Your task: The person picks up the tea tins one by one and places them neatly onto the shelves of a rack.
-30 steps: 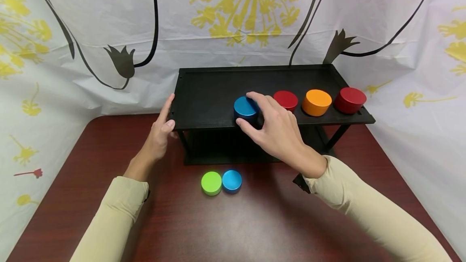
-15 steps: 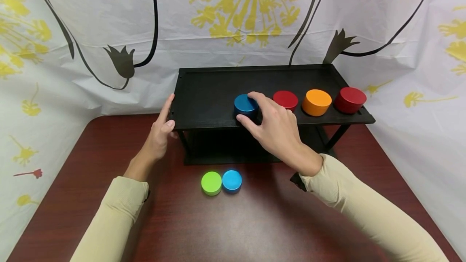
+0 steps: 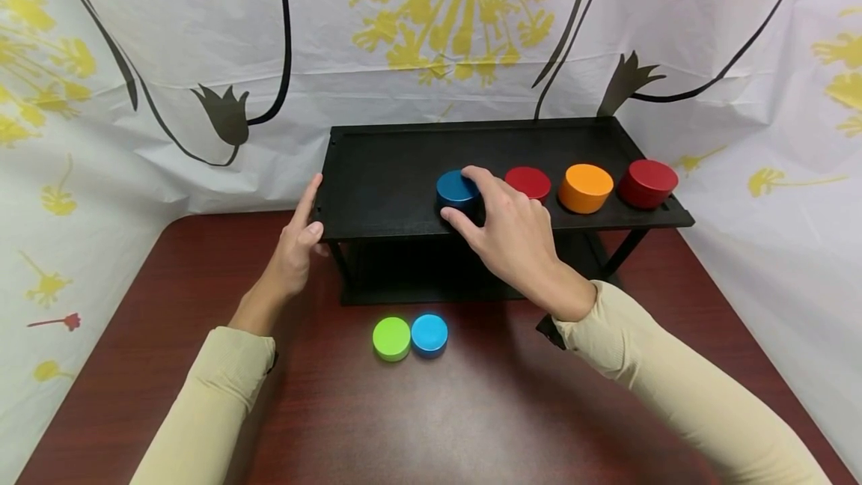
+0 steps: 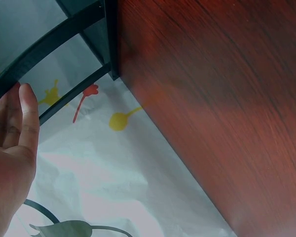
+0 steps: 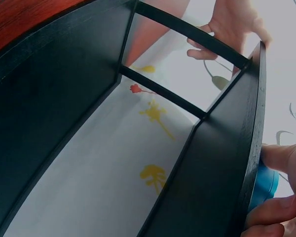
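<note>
Shelf (image 3: 390, 178), blue cylinder (image 3: 456, 186) in right hand (image 3: 515, 229)

In the head view, the right grip (image 3: 515, 229) covers part of the dark blue disc (image 3: 456, 187) at 5 o'clock and the inner red disc (image 3: 527, 182) at 7; the frame crops the right sleeve (image 3: 680, 388) at 4 o'clock.

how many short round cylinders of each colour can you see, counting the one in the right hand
Blue, smooth, short cylinders: 2
Red, smooth, short cylinders: 2
Orange, smooth, short cylinder: 1
Lime-green, smooth, short cylinder: 1
Total: 6
</note>
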Motion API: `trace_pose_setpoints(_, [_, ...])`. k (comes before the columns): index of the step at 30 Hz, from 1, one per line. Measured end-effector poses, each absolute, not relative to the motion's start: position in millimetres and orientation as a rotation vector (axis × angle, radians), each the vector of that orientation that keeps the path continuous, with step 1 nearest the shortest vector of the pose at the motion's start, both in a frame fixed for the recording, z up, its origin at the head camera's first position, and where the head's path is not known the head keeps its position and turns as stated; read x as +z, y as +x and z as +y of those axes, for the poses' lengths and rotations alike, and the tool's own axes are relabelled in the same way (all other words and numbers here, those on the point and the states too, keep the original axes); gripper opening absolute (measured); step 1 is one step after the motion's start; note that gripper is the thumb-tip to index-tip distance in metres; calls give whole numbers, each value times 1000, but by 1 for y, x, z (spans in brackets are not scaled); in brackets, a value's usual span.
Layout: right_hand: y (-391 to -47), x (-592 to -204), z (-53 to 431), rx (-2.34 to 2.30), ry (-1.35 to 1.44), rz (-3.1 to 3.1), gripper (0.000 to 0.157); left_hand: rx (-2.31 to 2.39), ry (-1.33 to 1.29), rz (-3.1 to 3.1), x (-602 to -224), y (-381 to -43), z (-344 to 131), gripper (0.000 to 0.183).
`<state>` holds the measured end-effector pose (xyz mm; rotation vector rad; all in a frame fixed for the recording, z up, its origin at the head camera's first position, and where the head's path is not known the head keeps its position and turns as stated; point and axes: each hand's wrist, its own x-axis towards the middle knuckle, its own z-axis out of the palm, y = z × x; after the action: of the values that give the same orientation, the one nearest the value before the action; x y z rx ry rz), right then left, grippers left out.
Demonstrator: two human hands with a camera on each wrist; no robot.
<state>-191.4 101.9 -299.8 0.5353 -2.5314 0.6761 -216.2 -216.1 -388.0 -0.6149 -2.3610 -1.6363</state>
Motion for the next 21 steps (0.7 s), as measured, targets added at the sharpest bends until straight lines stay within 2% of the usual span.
trace_pose_setpoints(21, [-190,-300,104,631,509,-2566,57,-1650,-611,-2360,-387,-215,-216,72])
